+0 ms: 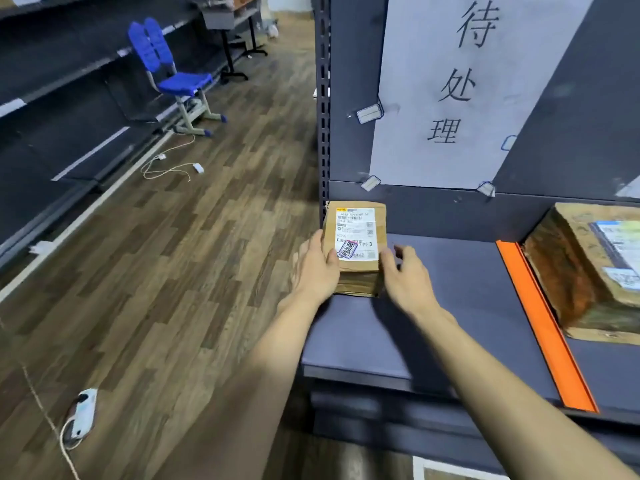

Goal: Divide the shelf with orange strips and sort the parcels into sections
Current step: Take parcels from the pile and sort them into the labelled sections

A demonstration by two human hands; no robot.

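Observation:
A small brown cardboard parcel [356, 244] with a white shipping label lies at the far left end of the dark grey shelf [450, 289]. My left hand [317, 268] presses against its left side with the thumb over the label's corner. My right hand [407, 277] touches its right side, fingers curled. An orange strip [540, 323] runs front to back across the shelf, to the right of the parcel. Beyond the strip sits a larger brown parcel [588, 271] with labels on top.
A white paper sign [460, 88] with handwritten characters is taped to the shelf's back panel. The shelf's perforated upright [323, 98] stands just behind the small parcel. Left of it lie wooden floor, a blue chair [173, 74], white cables [166, 164] and a power strip [83, 414].

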